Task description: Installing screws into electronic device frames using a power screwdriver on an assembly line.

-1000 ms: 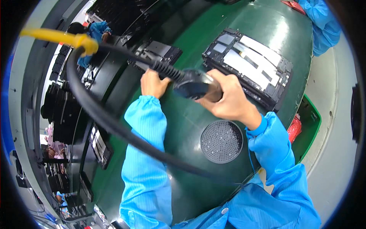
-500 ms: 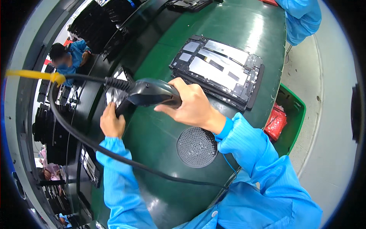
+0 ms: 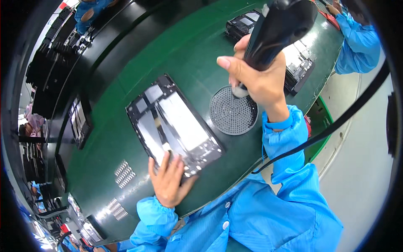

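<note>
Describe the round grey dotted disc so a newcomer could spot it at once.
On the glossy green tabletop, find the opened black rectangular device with silver-white panels, touched by the left hand. Just to its right lies the round grey dotted disc, partly hidden by the right hand. Its circular outline sets it apart from the rectangular devices around it.
</note>
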Demonstrator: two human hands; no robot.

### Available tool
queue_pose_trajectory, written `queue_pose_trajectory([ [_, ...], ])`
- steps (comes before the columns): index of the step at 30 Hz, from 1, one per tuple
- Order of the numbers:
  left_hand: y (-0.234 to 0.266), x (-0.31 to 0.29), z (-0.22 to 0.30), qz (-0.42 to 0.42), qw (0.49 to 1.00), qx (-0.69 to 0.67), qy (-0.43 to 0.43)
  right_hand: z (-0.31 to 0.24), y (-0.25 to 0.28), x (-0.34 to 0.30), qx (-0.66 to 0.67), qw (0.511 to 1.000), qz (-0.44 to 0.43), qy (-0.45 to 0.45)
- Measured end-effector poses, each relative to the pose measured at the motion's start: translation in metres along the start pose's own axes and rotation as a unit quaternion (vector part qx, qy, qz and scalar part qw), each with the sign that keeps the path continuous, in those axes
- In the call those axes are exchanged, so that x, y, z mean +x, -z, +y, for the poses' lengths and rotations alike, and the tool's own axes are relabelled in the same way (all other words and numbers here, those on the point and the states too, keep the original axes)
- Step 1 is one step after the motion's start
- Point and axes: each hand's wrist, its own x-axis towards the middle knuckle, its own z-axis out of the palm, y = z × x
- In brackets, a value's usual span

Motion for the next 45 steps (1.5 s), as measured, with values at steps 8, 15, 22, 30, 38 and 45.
queue_pose_trajectory([
  [8, -0.017, 0.033, -0.028, 0.262, 0.877, -0.313, 0.252, 0.013, -0.022, -0.015, 0.051, 0.999, -0.017, -0.006],
  [15, -0.023, 0.048, -0.019, 0.265, 0.856, -0.358, 0.261, 0.022, -0.027, -0.016, 0.021, 0.999, -0.031, -0.017],
  [22, -0.013, 0.033, -0.043, 0.241, 0.95, -0.13, 0.152, 0.026, -0.029, -0.014, 0.017, 0.999, -0.046, -0.025],
  [30, 0.002, 0.038, -0.035, 0.296, 0.843, -0.34, 0.295, 0.026, -0.029, -0.017, 0.008, 0.999, -0.048, -0.023],
  [38, 0.021, 0.009, -0.058, 0.213, 0.839, -0.313, 0.39, 0.013, -0.033, -0.019, -0.017, 1.0, -0.004, -0.01],
  [45, 0.028, 0.012, -0.062, 0.129, 0.742, -0.475, 0.455, -0.017, -0.075, -0.026, 0.122, 0.985, -0.103, 0.07],
])
